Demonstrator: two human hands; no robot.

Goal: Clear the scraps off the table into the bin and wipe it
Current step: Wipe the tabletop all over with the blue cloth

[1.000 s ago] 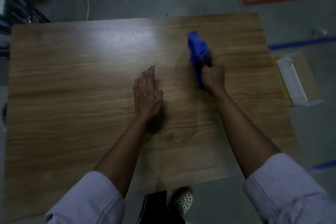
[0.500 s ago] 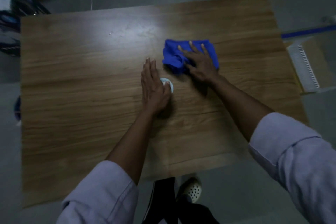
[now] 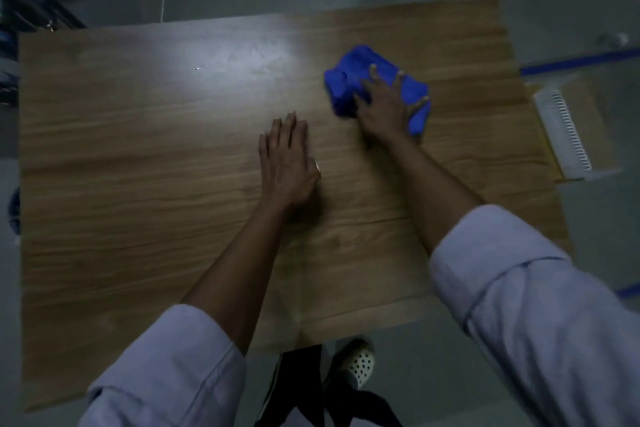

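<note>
A crumpled blue cloth lies on the right part of the wooden table. My right hand presses down on the cloth with its fingers spread. Near the table's middle, my left hand lies palm down with its fingers together. Beneath its thumb side shows a sliver of a small white object, the rest of it hidden by the hand. A tiny white speck sits on the far left part of the table, in the light's glare.
On the floor right of the table lies a tan flat box with a white ribbed piece. A dark blue round thing peeks out past the table's left edge. Dark shelving stands far left. My shoe is below the near edge.
My right hand went from gripping the bunched cloth to pressing it flat, then slid it right and farther away. My left hand now covers more of the white object.
</note>
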